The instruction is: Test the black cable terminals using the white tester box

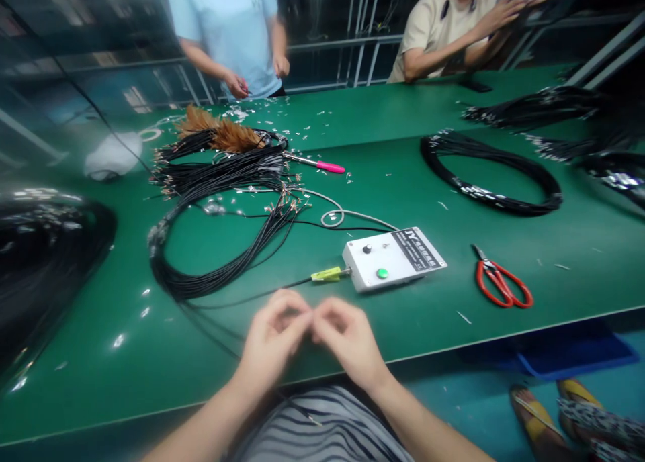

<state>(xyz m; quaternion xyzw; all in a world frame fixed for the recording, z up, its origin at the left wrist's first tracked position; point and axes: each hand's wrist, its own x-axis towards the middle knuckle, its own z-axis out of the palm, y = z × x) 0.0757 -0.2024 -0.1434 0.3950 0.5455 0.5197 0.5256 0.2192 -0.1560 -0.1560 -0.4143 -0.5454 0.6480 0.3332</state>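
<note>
Fingertips pinched, my left hand (276,333) meets my right hand (347,338) over the near edge of the green bench. Whatever they pinch is too small or too blurred to make out. Just beyond them lies a white box (367,267) with a green button and a black knob. A yellow-wrapped plug (326,274) joins a black cable to its left side. Left of my hands rests a coil of thin black cables (216,284) with stripped copper ends. Some cable runs from it under my left hand, and a loose cable end (313,420) shows over my lap.
Red-handled scissors (501,281) lie to the right. Behind them is another black cable coil (504,200). A pink-handled tool (330,167) lies beside a cable bundle (216,170). A large coil (50,260) fills the far left. Two people stand or sit across the bench.
</note>
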